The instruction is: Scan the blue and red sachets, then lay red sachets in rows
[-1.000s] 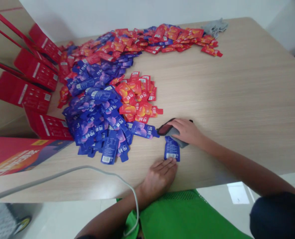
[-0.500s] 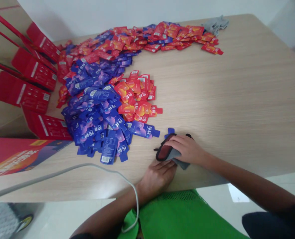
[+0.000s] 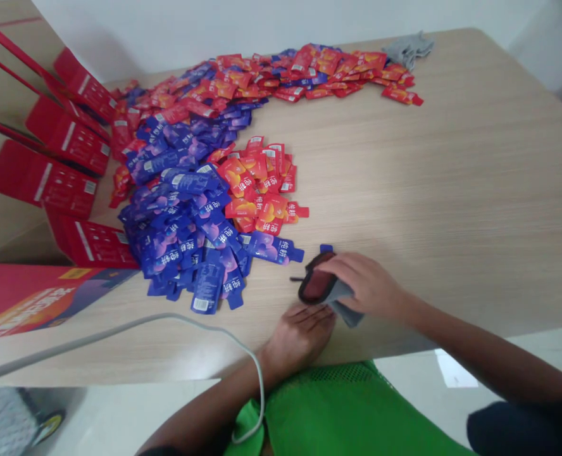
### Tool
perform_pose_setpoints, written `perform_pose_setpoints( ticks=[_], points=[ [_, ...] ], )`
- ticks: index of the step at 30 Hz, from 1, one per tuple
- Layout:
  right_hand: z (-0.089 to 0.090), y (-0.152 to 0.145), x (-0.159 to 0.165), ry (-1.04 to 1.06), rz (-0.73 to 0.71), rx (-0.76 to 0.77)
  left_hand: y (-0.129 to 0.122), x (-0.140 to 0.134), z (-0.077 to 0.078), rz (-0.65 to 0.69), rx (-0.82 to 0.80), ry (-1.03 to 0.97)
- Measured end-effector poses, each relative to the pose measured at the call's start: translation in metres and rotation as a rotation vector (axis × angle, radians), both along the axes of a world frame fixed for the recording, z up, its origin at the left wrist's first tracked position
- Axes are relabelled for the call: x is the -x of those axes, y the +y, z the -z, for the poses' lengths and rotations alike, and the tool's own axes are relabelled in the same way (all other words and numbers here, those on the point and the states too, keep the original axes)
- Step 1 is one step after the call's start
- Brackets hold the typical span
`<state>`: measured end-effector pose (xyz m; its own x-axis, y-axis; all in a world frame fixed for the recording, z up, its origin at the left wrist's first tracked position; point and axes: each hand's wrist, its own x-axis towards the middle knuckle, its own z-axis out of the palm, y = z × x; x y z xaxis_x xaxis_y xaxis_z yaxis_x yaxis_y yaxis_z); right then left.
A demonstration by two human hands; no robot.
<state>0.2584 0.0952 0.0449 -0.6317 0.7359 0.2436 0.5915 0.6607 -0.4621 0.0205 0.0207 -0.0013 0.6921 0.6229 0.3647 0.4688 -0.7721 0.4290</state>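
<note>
our right hand [image 3: 371,282] holds a black-edged, dark-red and grey cloth [image 3: 318,285] over a blue pouch [image 3: 326,249], whose far end shows on the table [image 3: 428,190]. our left hand [image 3: 304,332] lies palm down just nearer us, fingertips hidden by the cloth; we cannot tell whether it grips anything. to the left, we see heaped blue pouches [image 3: 179,225] and red pouches [image 3: 270,209] beside red boxes [image 3: 65,180].
</note>
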Motion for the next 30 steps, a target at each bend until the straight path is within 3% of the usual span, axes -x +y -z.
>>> perform_pose_setpoints(
  ticks=[3, 7, 10, 13, 16, 18, 21, 23, 27, 30],
  points=[
    [0.023, -0.016, 0.011, -0.082, -0.088, 0.07, -0.001, 0.0, 0.0, -0.013, 0.02, 0.011],
    [0.04, 0.027, 0.009, -0.096, 0.03, 0.036, -0.001, 0.001, 0.001, 0.024, -0.008, -0.014],
    [0.031, 0.075, -0.002, -0.185, 0.129, -0.027, 0.0, 0.001, 0.001, 0.015, 0.004, -0.019],
    [0.008, 0.093, -0.012, -0.122, 0.244, -0.093, 0.002, 0.002, 0.001, 0.016, 0.003, -0.019],
    [-0.011, 0.065, -0.014, 0.05, 0.272, -0.098, 0.004, 0.002, -0.002, 0.034, -0.012, -0.019],
    [-0.013, 0.031, -0.009, 0.059, 0.148, -0.05, 0.003, 0.002, -0.003, 0.038, -0.024, -0.013],
    [0.002, -0.013, 0.003, -0.063, -0.069, 0.051, 0.002, 0.002, -0.004, -0.03, -0.017, 0.038],
    [0.017, -0.023, 0.008, -0.097, -0.11, 0.103, 0.002, 0.002, -0.003, -0.049, 0.005, 0.057],
    [0.037, 0.014, 0.007, -0.106, 0.004, 0.05, 0.003, 0.002, -0.001, 0.036, 0.011, -0.013],
    [0.035, 0.064, 0.0, -0.18, 0.112, -0.018, 0.003, 0.003, -0.001, 0.044, 0.033, -0.034]
  ],
)
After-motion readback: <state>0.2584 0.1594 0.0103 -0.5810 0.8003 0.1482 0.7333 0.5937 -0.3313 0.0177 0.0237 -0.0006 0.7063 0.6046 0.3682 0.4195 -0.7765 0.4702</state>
